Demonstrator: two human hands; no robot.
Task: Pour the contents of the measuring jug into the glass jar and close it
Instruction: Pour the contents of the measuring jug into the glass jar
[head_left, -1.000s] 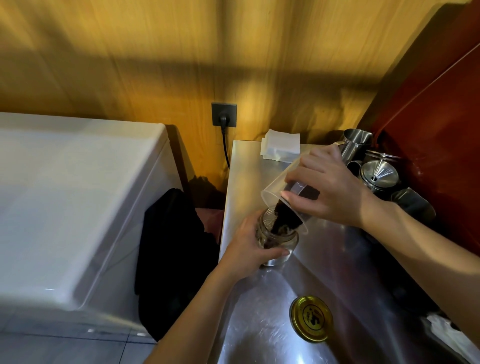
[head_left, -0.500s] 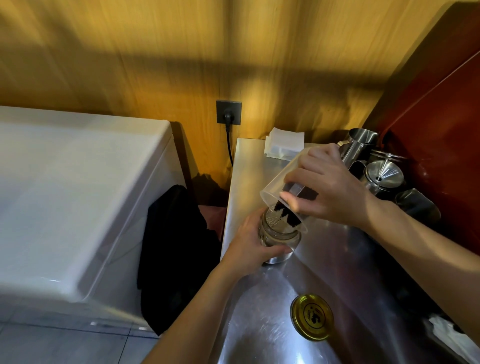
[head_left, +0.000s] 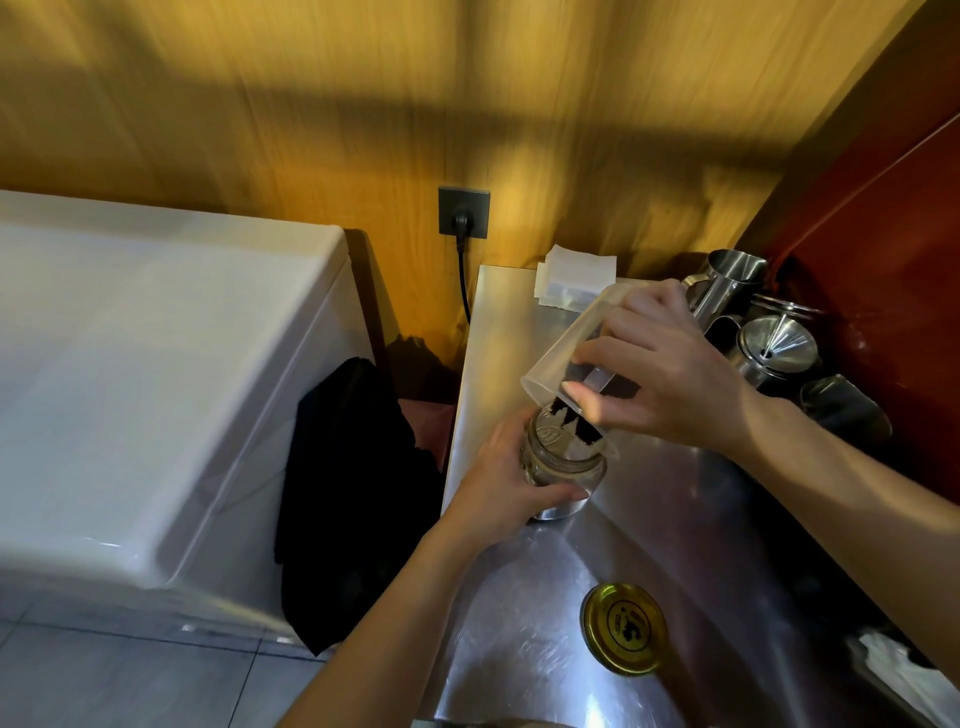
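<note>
Our right hand (head_left: 670, 374) tips the measuring jug (head_left: 566, 353), dark grounds (head_left: 576, 423) sliding into the glass jar (head_left: 563, 465) our left hand (head_left: 506, 486) grips; lid (head_left: 626, 627) print unreadable.

Warm, dim light is cast across the wooden wall (head_left: 311, 104), which is crossed by broad shadows. Glare is reflected off the steel tabletop (head_left: 519, 649). Edges are bent and softened.

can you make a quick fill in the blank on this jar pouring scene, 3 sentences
1. The right hand tips the measuring jug over the mouth of the glass ____.
2. The left hand steadies the glass jar on the ____ counter.
3. The gold lid lies on the counter, so the jar is not yet ____.

Missing words: jar; steel; closed
</note>
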